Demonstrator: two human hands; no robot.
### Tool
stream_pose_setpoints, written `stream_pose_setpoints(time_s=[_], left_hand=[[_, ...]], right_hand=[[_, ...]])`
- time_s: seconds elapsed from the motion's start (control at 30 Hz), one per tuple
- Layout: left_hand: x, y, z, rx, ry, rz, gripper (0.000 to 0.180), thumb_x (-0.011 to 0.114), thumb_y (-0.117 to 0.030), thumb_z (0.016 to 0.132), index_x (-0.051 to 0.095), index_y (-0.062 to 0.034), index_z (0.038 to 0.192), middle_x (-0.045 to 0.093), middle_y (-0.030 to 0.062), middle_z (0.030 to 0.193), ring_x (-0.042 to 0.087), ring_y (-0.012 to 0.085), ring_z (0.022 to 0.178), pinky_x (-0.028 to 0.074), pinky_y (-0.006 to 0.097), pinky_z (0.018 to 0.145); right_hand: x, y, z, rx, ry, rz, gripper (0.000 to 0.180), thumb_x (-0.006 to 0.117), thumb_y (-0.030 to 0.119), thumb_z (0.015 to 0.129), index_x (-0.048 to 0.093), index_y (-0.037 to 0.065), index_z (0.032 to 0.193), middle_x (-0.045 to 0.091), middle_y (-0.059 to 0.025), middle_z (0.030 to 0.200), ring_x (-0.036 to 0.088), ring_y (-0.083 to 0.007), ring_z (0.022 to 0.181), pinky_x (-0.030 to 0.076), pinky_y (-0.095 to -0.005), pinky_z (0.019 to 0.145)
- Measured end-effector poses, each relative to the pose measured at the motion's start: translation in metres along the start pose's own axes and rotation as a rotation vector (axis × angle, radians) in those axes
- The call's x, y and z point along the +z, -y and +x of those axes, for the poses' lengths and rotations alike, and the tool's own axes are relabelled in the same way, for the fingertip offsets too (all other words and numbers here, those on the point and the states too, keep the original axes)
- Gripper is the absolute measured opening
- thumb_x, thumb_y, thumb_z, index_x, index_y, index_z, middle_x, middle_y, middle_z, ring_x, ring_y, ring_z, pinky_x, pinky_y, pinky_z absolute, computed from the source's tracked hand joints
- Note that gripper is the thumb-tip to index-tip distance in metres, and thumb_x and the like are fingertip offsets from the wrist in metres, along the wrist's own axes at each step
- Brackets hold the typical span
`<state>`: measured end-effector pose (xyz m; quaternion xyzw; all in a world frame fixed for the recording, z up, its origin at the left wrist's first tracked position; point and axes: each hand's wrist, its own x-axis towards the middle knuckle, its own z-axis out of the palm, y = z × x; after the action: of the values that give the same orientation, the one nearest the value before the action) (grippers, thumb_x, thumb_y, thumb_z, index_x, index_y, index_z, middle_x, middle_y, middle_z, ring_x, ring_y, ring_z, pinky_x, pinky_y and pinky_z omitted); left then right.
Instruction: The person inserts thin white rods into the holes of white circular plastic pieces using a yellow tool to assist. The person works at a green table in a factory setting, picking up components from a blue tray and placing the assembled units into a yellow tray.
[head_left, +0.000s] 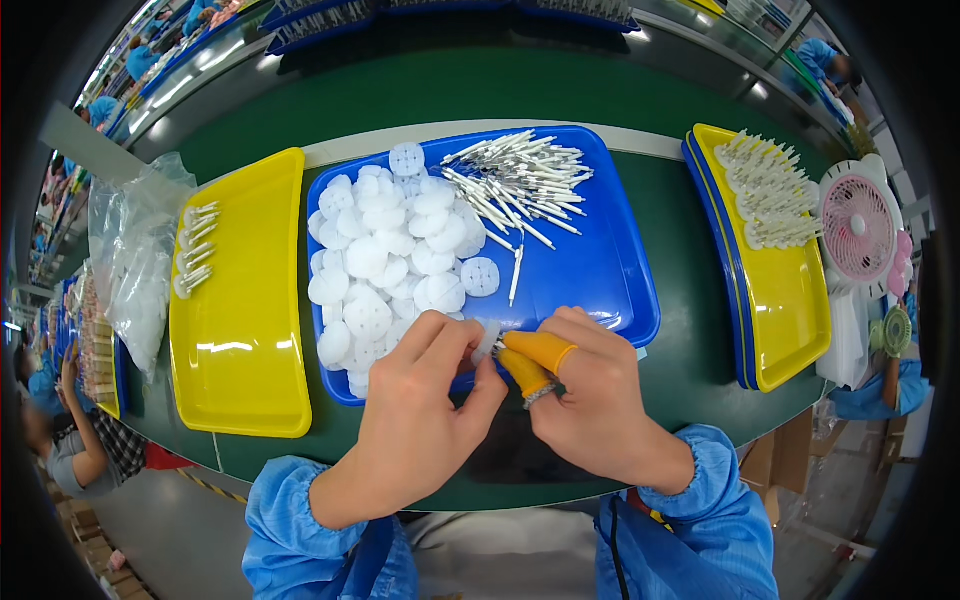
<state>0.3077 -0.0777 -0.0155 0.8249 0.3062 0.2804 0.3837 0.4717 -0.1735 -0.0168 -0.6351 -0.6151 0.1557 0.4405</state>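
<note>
My left hand [420,400] pinches a small white disc [487,338] at the front edge of the blue tray [610,270]. My right hand [585,390], with orange rubber cots on thumb and forefinger, presses a thin white stick against that disc; the stick is mostly hidden by the fingers. Both hands meet just above the tray's near rim. In the tray lie a heap of white round discs [385,250] on the left and a pile of white sticks [520,180] at the back.
A yellow tray [240,330] on the left holds a few assembled pieces [195,250] at its far end. Another yellow tray [790,310] on the right carries several finished pieces [765,190]. A clear plastic bag [135,260] lies far left, a pink fan [860,225] far right. Other workers sit around.
</note>
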Motion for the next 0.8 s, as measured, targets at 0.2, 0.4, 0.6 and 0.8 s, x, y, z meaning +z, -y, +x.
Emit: stream_pose_setpoints(time_s=[0.2, 0.4, 0.6, 0.8], left_hand=[[0.002, 0.004, 0.003, -0.020, -0.034, -0.013, 0.020, 0.076, 0.004, 0.094, 0.070, 0.0041, 0.112, 0.066, 0.0163, 0.103, 0.077, 0.0325, 0.081, 0.064, 0.038, 0.072], [-0.006, -0.004, 0.009, -0.056, -0.077, -0.041, 0.017, 0.075, 0.004, 0.098, 0.071, 0.0049, 0.114, 0.066, 0.0147, 0.110, 0.079, 0.0287, 0.090, 0.068, 0.036, 0.077], [-0.015, -0.004, 0.014, -0.083, -0.013, -0.084, 0.018, 0.077, 0.004, 0.097, 0.072, 0.0035, 0.115, 0.067, 0.0123, 0.107, 0.077, 0.0229, 0.095, 0.068, 0.035, 0.078], [-0.015, -0.002, 0.013, -0.192, 0.001, -0.169, 0.016, 0.078, 0.003, 0.096, 0.069, 0.0034, 0.109, 0.070, 0.0116, 0.102, 0.077, 0.0215, 0.092, 0.068, 0.035, 0.079]], right_hand=[[-0.006, -0.007, 0.018, 0.191, 0.082, 0.007, 0.019, 0.070, -0.005, 0.076, 0.076, -0.005, 0.094, 0.069, -0.0186, 0.091, 0.064, -0.0399, 0.087, 0.049, -0.0492, 0.076], [-0.006, -0.044, 0.051, 0.232, 0.142, -0.421, 0.018, 0.080, 0.009, 0.086, 0.075, -0.004, 0.098, 0.071, -0.0185, 0.100, 0.065, -0.0362, 0.102, 0.049, -0.0471, 0.089], [-0.019, -0.053, 0.042, 0.265, 0.094, -0.510, 0.016, 0.075, 0.006, 0.088, 0.074, -0.003, 0.101, 0.072, -0.0199, 0.108, 0.066, -0.0382, 0.108, 0.048, -0.0510, 0.093], [-0.035, -0.001, 0.021, 0.223, 0.203, 0.118, 0.031, 0.072, -0.009, 0.080, 0.075, -0.007, 0.110, 0.069, -0.0200, 0.105, 0.064, -0.0382, 0.104, 0.049, -0.0449, 0.090]])
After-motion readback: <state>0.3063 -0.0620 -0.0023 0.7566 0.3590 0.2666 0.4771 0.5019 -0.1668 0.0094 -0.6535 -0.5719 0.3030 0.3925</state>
